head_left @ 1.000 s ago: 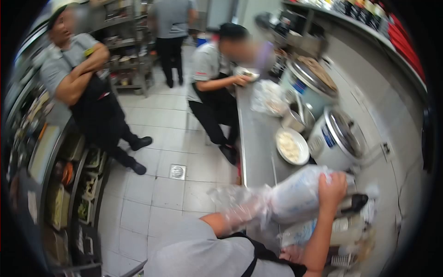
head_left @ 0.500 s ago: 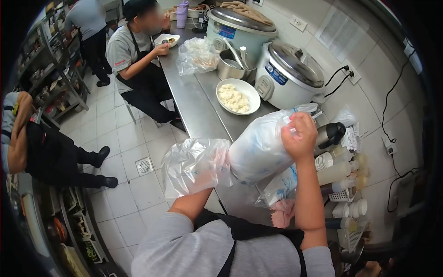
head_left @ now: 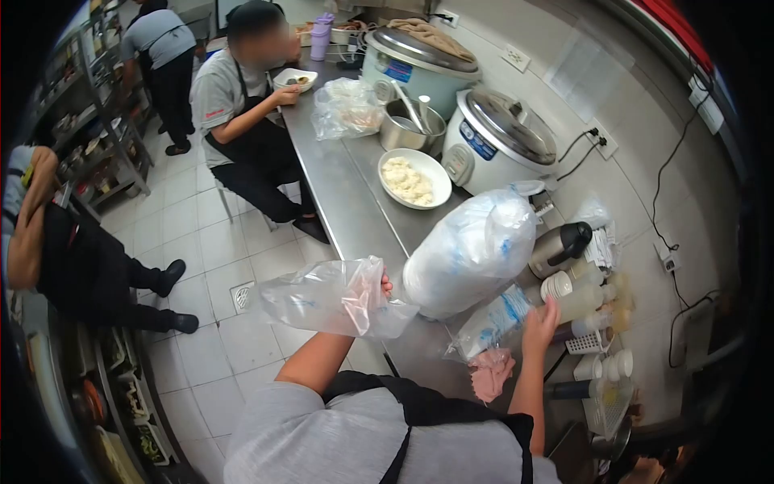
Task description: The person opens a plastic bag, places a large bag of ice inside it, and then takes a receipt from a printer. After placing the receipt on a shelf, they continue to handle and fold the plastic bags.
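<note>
My left hand [head_left: 372, 292] is closed on a clear plastic bag [head_left: 310, 302], which spreads out over the table's edge and covers much of the hand. To its right, a large roll-shaped bundle wrapped in white and bluish plastic [head_left: 472, 250] stands on the steel table [head_left: 355, 173]. My right hand [head_left: 540, 323] is empty, its fingers stretched out beside a smaller blue-printed plastic pack [head_left: 498, 319]. A pink cloth [head_left: 492, 375] lies just below that pack.
Behind the bundle are a bowl of white food [head_left: 409, 179], a metal pot [head_left: 411, 125] and two rice cookers [head_left: 492, 141]. A flask [head_left: 559, 248], cups and bottles line the right. One person [head_left: 242, 121] sits with a bowl; another [head_left: 72, 250] stands left, a third farther back.
My right hand has let go of the top of the wrapped bundle and moved down beside the smaller pack. The clear bag on my left hand has shifted left and lies more stretched out.
</note>
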Action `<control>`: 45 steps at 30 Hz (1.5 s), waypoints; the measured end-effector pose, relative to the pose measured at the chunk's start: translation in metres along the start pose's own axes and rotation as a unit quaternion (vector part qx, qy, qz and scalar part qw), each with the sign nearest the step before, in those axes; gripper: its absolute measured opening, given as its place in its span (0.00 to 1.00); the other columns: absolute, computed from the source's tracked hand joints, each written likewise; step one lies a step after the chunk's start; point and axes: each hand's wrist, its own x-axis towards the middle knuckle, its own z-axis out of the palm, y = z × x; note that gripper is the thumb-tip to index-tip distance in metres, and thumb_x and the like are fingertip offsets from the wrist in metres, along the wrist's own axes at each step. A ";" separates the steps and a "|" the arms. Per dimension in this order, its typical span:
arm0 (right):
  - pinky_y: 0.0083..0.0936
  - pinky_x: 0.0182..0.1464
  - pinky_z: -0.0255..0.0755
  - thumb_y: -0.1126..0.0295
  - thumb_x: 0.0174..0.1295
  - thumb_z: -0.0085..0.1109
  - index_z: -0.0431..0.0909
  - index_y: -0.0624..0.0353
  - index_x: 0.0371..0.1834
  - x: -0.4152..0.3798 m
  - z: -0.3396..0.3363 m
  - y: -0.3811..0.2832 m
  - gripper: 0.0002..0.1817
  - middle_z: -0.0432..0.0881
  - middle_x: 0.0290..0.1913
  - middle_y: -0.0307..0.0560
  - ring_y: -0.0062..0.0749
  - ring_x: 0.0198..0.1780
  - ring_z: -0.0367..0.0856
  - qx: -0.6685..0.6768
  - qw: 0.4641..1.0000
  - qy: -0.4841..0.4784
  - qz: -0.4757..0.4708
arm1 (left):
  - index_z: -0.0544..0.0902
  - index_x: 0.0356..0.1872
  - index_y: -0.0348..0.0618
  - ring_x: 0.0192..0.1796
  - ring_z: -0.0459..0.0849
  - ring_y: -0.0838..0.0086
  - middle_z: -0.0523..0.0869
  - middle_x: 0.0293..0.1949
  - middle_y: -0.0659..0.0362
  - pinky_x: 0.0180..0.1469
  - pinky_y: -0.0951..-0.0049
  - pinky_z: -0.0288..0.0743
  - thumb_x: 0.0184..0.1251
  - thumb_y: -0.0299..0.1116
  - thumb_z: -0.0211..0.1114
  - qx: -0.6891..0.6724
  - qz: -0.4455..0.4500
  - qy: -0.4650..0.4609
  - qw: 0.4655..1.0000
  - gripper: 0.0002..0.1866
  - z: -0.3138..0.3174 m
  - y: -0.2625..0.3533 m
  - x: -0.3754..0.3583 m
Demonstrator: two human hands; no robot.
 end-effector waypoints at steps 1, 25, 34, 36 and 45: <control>0.33 0.56 0.55 0.72 0.47 0.53 0.62 0.64 0.52 -0.027 -0.006 0.030 0.26 0.62 0.51 0.55 0.45 0.54 0.61 -0.043 0.997 -0.024 0.059 | 0.71 0.42 0.35 0.37 0.76 0.62 0.75 0.33 0.52 0.40 0.67 0.75 0.59 0.39 0.51 -0.020 0.009 -0.019 1.000 0.17 -0.001 0.005 -0.007; 0.24 0.46 0.65 0.72 0.42 0.62 0.65 0.63 0.45 -0.104 0.023 -0.066 0.25 0.70 0.42 0.44 0.29 0.44 0.69 0.299 0.859 -0.394 0.134 | 0.74 0.37 0.41 0.35 0.76 0.75 0.76 0.30 0.59 0.36 0.76 0.69 0.61 0.41 0.50 0.739 0.045 -0.005 0.672 0.14 0.116 -0.079 -0.068; 0.13 0.30 0.62 0.70 0.53 0.56 0.71 0.62 0.26 -0.106 0.038 -0.058 0.07 0.74 0.24 0.35 0.14 0.26 0.67 0.398 0.835 -0.359 0.120 | 0.75 0.36 0.40 0.35 0.76 0.77 0.77 0.31 0.60 0.37 0.77 0.70 0.62 0.41 0.49 0.495 -0.044 -0.074 0.865 0.14 0.110 -0.054 -0.060; 0.12 0.28 0.60 0.69 0.53 0.56 0.71 0.62 0.23 -0.103 0.034 -0.059 0.09 0.73 0.21 0.33 0.13 0.24 0.66 0.390 0.850 -0.336 0.113 | 0.75 0.36 0.39 0.35 0.75 0.77 0.77 0.31 0.60 0.38 0.77 0.70 0.62 0.41 0.49 0.401 -0.082 -0.095 0.907 0.14 0.114 -0.050 -0.052; 0.12 0.23 0.58 0.64 0.54 0.55 0.68 0.59 0.21 -0.096 0.026 -0.074 0.12 0.68 0.18 0.33 0.14 0.19 0.62 0.352 0.883 -0.297 0.093 | 0.75 0.36 0.41 0.31 0.75 0.78 0.77 0.30 0.61 0.36 0.79 0.70 0.62 0.40 0.49 0.243 -0.076 -0.140 0.957 0.13 0.114 -0.069 -0.048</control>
